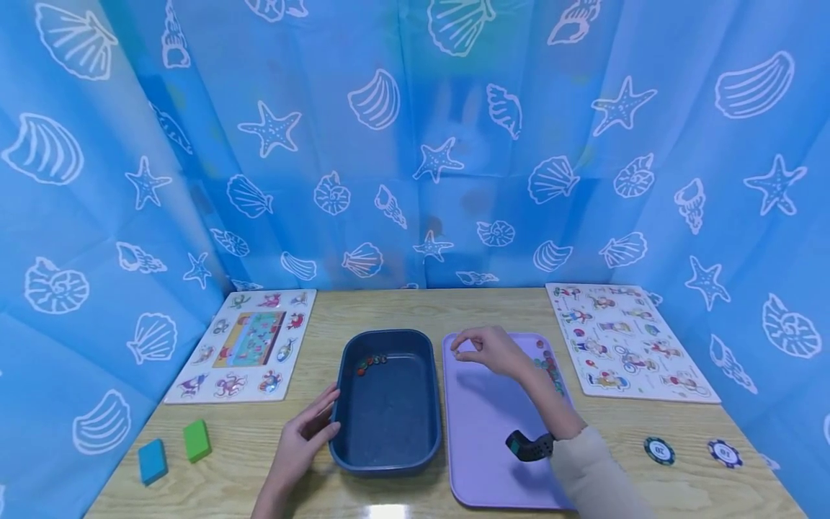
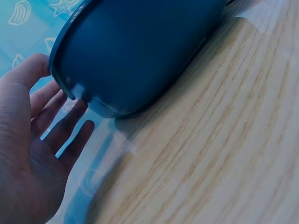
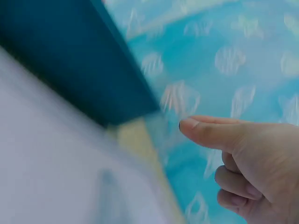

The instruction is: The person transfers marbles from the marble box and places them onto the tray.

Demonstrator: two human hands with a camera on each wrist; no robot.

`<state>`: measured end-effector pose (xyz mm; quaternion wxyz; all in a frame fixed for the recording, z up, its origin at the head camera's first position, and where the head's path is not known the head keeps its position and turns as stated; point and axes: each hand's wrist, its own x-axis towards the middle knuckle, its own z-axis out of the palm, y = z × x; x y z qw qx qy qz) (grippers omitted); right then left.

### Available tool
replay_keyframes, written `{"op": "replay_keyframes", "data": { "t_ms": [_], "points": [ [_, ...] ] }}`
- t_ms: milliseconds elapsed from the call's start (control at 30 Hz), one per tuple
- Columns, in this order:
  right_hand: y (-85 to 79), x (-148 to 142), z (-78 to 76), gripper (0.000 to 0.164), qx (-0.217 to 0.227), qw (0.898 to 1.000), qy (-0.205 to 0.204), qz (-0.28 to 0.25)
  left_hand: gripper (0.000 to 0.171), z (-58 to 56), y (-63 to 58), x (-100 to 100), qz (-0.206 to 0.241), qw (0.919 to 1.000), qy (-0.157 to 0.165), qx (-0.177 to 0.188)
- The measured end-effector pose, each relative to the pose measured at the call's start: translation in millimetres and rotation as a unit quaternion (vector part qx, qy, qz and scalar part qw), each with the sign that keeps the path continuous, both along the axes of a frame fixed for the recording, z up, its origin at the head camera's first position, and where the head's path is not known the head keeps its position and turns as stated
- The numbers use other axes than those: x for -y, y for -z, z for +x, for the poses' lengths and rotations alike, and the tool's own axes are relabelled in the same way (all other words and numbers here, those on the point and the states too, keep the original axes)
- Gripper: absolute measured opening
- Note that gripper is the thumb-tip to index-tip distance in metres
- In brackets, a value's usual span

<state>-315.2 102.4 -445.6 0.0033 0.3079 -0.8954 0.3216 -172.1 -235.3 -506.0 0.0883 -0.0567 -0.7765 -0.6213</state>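
Note:
My left hand (image 1: 300, 441) rests at the left side of a dark blue rectangular tub (image 1: 389, 461), its thumb and extended fingers touching the rim from outside. In the left wrist view, the fingers (image 2: 70, 123) spread loosely by the tub's end. Above the upper left of a lilac tray (image 1: 476, 461), my right hand (image 1: 496, 352) pinches a tiny round bead between thumb and forefinger; the fingertips mostly hide it. A short line of red and green beads (image 1: 371, 361) lies inside the tub near its far left corner. Several more beads (image 1: 550, 366) sit along the tray's right side, partly behind my forearm.
Picture puzzle boards stand at the back left (image 1: 227, 346) and back right (image 1: 629, 342). A blue block (image 1: 152, 461) and a green block (image 1: 197, 440) lie at the left. Two poker chips (image 1: 659, 450) are at the right. A shell-print curtain (image 1: 415, 144) surrounds the wooden table (image 1: 415, 299).

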Motion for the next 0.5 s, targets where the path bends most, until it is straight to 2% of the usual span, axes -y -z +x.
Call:
{"op": "replay_keyframes", "data": {
  "t_ms": [100, 233, 500],
  "points": [
    [17.7, -21, -1.5, 0.013, -0.001, 0.999, 0.028, 0.016, 0.044, 0.1, -0.7, 0, 0.0, 1.0, 0.0, 0.001],
    [34.6, -36, 0.0, 0.013, 0.006, 0.999, 0.042, 0.028, 0.043, 0.5, -0.8, 0, 0.0, 1.0, -0.005, 0.003],
    [49.4, -43, -0.6, 0.013, 0.026, 0.998, 0.056, 0.033, 0.043, 0.2, 1.8, 0, 0.016, 0.9998, 0.006, -0.008]
  ]
}}
